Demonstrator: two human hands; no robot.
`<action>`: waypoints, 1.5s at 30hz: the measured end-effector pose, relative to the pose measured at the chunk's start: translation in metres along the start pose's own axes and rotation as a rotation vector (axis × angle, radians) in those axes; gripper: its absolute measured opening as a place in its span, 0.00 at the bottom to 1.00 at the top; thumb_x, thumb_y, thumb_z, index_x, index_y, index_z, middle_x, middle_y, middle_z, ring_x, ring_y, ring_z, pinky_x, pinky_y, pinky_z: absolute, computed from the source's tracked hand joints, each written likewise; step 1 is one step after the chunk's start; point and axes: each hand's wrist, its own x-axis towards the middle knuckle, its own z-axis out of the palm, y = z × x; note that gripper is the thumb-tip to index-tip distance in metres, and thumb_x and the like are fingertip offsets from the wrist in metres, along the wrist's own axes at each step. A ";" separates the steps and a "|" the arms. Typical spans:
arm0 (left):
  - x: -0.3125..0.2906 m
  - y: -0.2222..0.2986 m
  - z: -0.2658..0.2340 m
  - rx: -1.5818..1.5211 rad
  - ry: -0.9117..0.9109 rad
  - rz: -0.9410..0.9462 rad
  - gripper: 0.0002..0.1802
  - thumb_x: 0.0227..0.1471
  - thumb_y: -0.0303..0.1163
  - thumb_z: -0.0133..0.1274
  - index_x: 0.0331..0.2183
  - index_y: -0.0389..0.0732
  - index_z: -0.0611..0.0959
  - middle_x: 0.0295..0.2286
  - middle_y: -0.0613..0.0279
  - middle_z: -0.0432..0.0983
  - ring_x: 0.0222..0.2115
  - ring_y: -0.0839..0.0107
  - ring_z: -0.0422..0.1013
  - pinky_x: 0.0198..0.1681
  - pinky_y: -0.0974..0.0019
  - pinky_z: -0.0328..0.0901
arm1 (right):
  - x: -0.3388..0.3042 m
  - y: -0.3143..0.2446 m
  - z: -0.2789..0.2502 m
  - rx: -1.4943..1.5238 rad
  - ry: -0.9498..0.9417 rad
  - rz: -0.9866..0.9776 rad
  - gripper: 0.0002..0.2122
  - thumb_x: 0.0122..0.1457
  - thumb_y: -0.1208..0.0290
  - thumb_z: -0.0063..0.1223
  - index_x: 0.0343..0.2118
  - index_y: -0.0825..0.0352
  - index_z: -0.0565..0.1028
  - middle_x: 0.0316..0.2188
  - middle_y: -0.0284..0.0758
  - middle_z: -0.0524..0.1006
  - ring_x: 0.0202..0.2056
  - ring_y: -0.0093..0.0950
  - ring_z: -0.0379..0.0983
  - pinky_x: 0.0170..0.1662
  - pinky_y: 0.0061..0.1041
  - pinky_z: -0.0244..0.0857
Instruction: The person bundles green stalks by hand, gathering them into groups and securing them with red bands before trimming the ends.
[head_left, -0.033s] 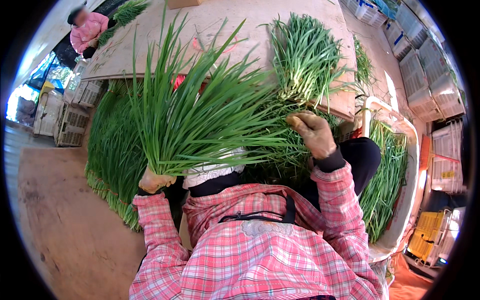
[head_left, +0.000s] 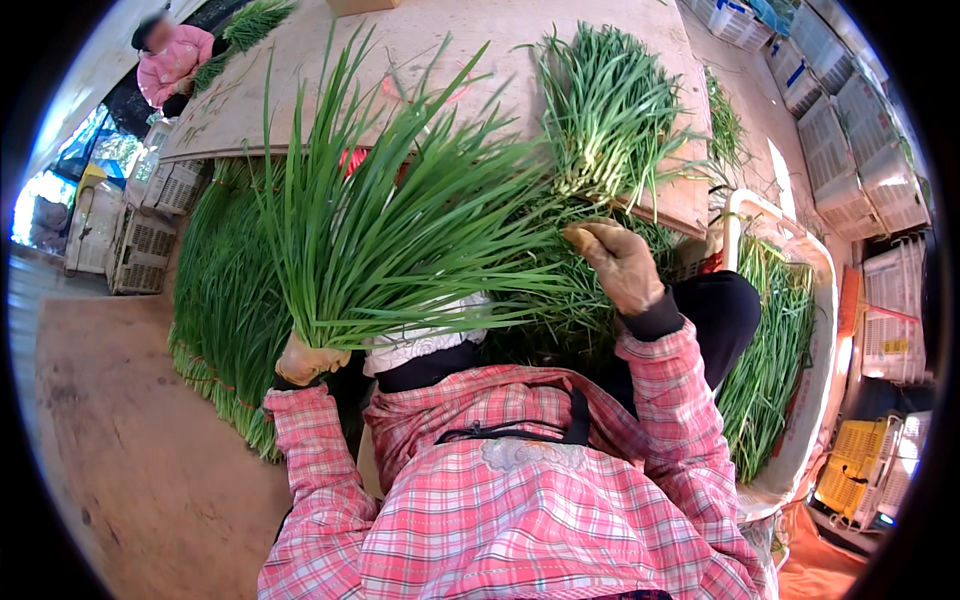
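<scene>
My left hand [head_left: 311,361] is closed around the base of a large bunch of garlic chives [head_left: 390,220]. The long green blades fan up and to the right, over my lap and the table's near edge. To the right of the blade tips is my right hand [head_left: 622,268], its thumb and fingers pinched together. Whether anything thin is between them I cannot make out. Just beyond it, a loose pile of garlic chives [head_left: 610,110] lies on the wooden table [head_left: 480,50], pale stem ends toward me.
Banded chive bundles [head_left: 225,320] are stacked at my left beside a brown board [head_left: 140,430]. A white tub [head_left: 825,330] full of chives stands at my right. Loose trimmings [head_left: 560,300] lie below the table edge. Crates [head_left: 845,150] line the right; a person [head_left: 172,60] sits far left.
My right hand has shifted slightly to the left, with its fingers still pinched. The left hand keeps its hold on the chives.
</scene>
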 end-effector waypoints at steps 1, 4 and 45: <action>0.001 0.000 -0.005 0.040 -0.009 -0.018 0.29 0.29 0.23 0.59 0.40 0.29 0.72 0.23 0.51 0.74 0.14 0.70 0.66 0.13 0.73 0.58 | 0.002 0.000 0.004 -0.019 -0.025 -0.068 0.12 0.58 0.70 0.47 0.37 0.77 0.73 0.32 0.41 0.74 0.33 0.28 0.70 0.39 0.23 0.63; 0.003 -0.004 -0.007 0.014 -0.053 -0.003 0.29 0.29 0.23 0.59 0.40 0.29 0.72 0.23 0.51 0.74 0.15 0.71 0.67 0.14 0.73 0.58 | 0.001 -0.007 0.016 -0.035 -0.105 -0.107 0.15 0.56 0.67 0.51 0.38 0.76 0.73 0.32 0.45 0.75 0.33 0.35 0.72 0.38 0.29 0.65; 0.041 0.052 0.035 0.611 -0.113 -0.111 0.05 0.26 0.22 0.56 0.17 0.38 0.78 0.11 0.66 0.70 0.11 0.78 0.63 0.13 0.72 0.56 | -0.030 -0.002 -0.028 0.088 0.177 -0.115 0.08 0.55 0.78 0.51 0.38 0.70 0.75 0.29 0.31 0.77 0.29 0.18 0.70 0.32 0.14 0.63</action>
